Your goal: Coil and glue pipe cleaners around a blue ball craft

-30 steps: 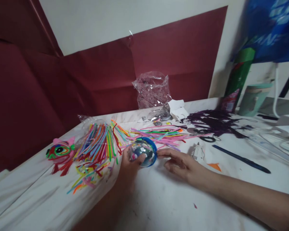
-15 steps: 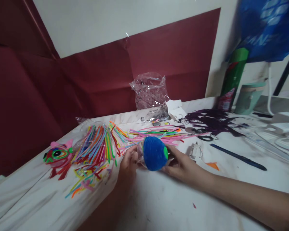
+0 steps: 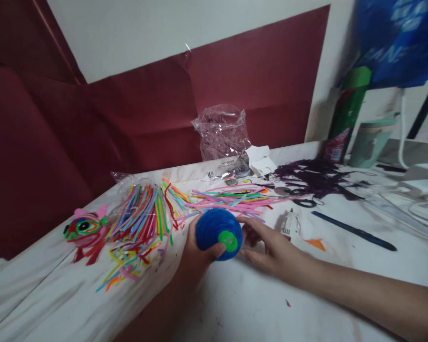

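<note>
A round blue piece (image 3: 209, 228), coiled in ridges like wound pipe cleaners with a green disc at its end, is in my left hand (image 3: 197, 254). The left thumb presses over the edge of the green disc; the other left fingers are hidden behind the piece. My right hand (image 3: 266, 242) is at the right side of the piece, fingers curved and apart. Its index fingertip is at the blue edge, and I cannot tell whether it touches. Beyond lie loose pipe cleaners (image 3: 224, 199) in several colours.
At left stand a colourful pipe-cleaner figure (image 3: 87, 230) and a bundle of pipe cleaners (image 3: 144, 213). Rightward lie a white glue gun (image 3: 290, 224), black-handled scissors (image 3: 305, 203), a dark flat strip (image 3: 353, 230) and purple strands (image 3: 314, 178). A clear plastic bag (image 3: 221, 135) is behind.
The blue piece has turned so its green end faces me more, and shifted slightly left. My left thumb has come onto its front. My right hand has loosened from its side.
</note>
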`<state>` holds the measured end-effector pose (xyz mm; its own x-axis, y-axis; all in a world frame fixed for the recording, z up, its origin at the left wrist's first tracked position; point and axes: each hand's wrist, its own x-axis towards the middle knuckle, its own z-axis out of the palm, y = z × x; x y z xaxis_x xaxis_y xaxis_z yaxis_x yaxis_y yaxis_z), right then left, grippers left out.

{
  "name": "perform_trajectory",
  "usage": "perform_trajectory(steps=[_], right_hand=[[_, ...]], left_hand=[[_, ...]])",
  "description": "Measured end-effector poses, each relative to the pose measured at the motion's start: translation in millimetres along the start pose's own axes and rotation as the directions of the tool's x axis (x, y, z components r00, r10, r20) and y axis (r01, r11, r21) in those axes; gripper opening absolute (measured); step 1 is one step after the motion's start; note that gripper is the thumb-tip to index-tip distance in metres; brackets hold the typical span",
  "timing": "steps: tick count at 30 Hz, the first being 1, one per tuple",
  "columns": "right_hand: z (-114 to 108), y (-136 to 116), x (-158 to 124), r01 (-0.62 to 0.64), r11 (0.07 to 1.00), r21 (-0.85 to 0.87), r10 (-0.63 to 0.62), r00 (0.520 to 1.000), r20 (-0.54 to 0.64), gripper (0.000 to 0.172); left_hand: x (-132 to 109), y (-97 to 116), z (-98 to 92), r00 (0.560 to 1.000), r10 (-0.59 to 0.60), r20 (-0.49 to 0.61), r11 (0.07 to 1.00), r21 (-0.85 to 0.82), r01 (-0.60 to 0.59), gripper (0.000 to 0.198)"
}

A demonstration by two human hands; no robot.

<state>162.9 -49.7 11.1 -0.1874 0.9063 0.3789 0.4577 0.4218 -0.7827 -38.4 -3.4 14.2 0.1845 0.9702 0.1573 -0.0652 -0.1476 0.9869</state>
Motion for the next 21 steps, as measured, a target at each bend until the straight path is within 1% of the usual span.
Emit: perform_trajectory(steps=[2, 4, 7, 10, 17, 19, 21], right_hand=[[0.1, -2.5, -2.2, 0.031, 0.999, -0.011, -0.030, 0.999, 0.009, 0.057], [0.0, -4.9, -3.9, 0.036, 0.999, -0.016, -0.036, 0.999, 0.019, 0.059], [-0.5, -7.8, -4.4, 0.023, 0.999, -0.026, -0.023, 0.999, 0.034, 0.059], [-1.5, -10.8, -4.0, 0.009, 0.999, -0.033, -0.007, 0.998, 0.058, 0.056], [-4.4, -18.6, -5.8, 0.003, 0.998, -0.063, 0.006, 0.990, 0.138, 0.050], [-4.6, -18.4, -5.3, -0.005, 0.997, -0.071, 0.014, 0.991, 0.134, 0.044], [-4.2, -17.1, -4.5, -0.012, 0.996, -0.087, 0.024, 0.990, 0.137, 0.034]], left_hand=[[-2.6, 1.0, 1.4, 0.997, 0.034, -0.072, 0.999, 0.043, -0.031, 0.089], [-4.6, 2.9, 2.9, 0.994, 0.036, -0.108, 0.998, 0.046, -0.031, 0.083], [-5.8, 6.5, 4.5, 0.995, -0.014, -0.100, 0.999, 0.028, 0.017, 0.079], [-5.0, 9.1, 4.4, 0.995, -0.045, -0.090, 0.998, 0.046, 0.050, 0.081], [-1.4, 11.3, 2.3, 0.999, -0.013, -0.051, 1.000, -0.004, 0.013, 0.072], [-1.2, 11.1, 2.6, 0.998, -0.020, -0.056, 1.000, 0.021, 0.021, 0.072], [-1.3, 11.1, 3.2, 0.998, -0.010, -0.065, 0.998, 0.064, 0.014, 0.071]])
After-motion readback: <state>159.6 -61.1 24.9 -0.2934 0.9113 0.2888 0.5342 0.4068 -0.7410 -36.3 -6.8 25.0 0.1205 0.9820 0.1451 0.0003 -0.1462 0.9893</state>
